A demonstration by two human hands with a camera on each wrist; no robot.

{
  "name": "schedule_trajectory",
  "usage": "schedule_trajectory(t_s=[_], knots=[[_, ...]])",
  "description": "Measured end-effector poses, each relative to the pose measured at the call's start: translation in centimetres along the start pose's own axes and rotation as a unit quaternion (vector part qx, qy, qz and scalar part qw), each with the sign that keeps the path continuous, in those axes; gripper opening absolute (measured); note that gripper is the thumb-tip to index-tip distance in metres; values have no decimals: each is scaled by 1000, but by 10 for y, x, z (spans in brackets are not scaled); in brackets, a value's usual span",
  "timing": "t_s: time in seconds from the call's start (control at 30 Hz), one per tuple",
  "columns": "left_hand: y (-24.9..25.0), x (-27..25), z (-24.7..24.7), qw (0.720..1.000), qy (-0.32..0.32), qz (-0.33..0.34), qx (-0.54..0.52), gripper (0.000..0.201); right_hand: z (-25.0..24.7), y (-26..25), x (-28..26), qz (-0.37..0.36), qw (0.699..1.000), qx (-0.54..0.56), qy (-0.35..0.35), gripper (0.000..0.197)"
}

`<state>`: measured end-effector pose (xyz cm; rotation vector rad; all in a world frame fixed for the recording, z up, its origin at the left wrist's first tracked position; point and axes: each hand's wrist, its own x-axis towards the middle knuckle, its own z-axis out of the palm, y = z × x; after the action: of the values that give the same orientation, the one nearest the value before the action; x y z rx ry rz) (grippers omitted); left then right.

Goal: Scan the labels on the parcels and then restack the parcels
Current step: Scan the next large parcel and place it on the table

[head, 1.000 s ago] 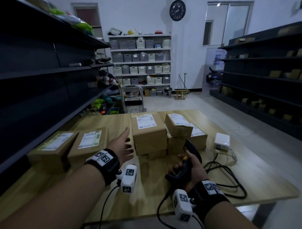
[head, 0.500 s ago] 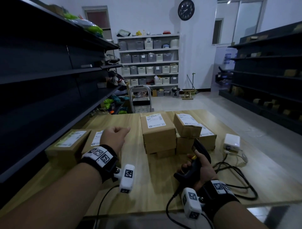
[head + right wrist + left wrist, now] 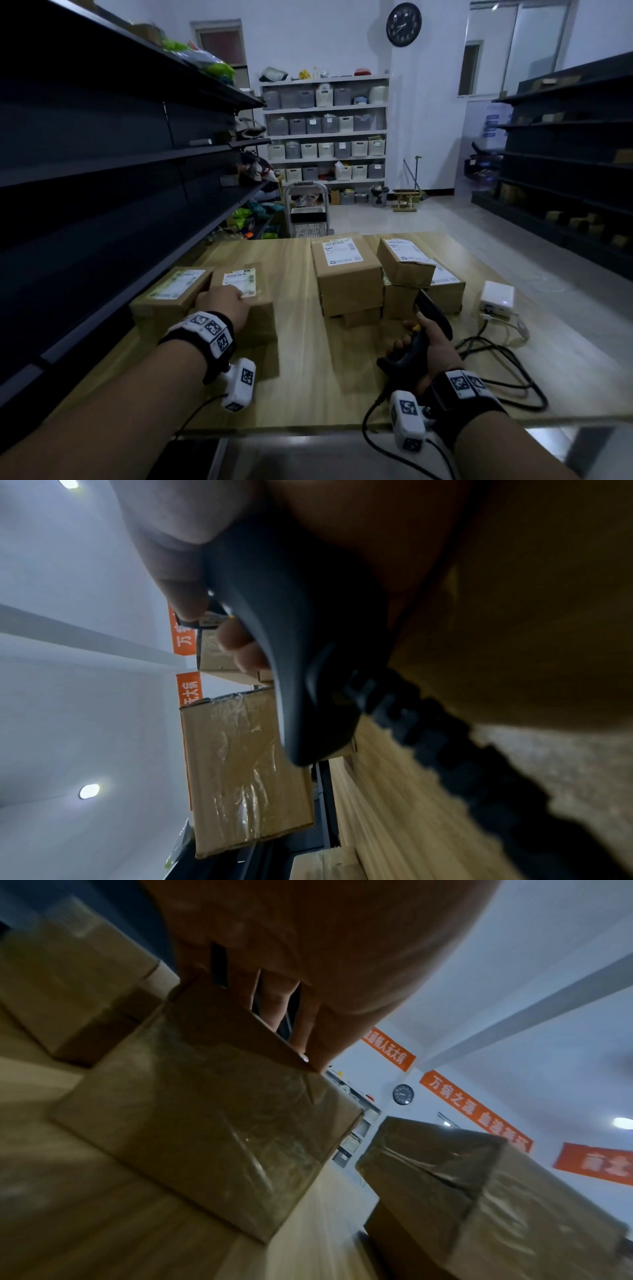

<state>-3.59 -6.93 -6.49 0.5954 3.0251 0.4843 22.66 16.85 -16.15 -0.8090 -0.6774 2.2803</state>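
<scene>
Head view: left grip (image 3: 222,304) rests atop a labelled parcel (image 3: 262,319) on the bench's (image 3: 308,363) left side; right grip (image 3: 430,349) clasps a black scanner (image 3: 433,310) near stacked parcels (image 3: 349,279). Only the left wrist view shows fingers (image 3: 274,1007) curled over that parcel's top edge

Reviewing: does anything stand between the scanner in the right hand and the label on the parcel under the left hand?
Only the left hand itself: its fingers overlap the near edge of the label on the parcel. Between that parcel and the scanner in the right hand lies bare table; nothing else visible.
</scene>
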Motion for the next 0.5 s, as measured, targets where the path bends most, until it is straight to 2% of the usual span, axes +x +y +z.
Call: schedule_trajectory(t_s=[0.1,0.17,0.3,0.37,0.43,0.5], knots=[[3,-20,4,999,3,23,38,28,-2,1,-1,9,1000,-15,-5,39],[5,-37,8,996,17,58,58,31,-4,2,-2,8,1000,-29,-4,40],[-1,-62,10,994,32,102,38,33,-3,4,-4,-9,998,-67,5,41],[-6,-64,6,995,19,77,-58,28,1,4,-6,-12,996,-88,2,39],[-14,-64,-1,973,13,12,-232,25,12,4,-16,-4,993,-117,-30,36],[-23,-61,-5,938,4,-47,-343,48,28,5,-27,28,988,-132,-73,33]])
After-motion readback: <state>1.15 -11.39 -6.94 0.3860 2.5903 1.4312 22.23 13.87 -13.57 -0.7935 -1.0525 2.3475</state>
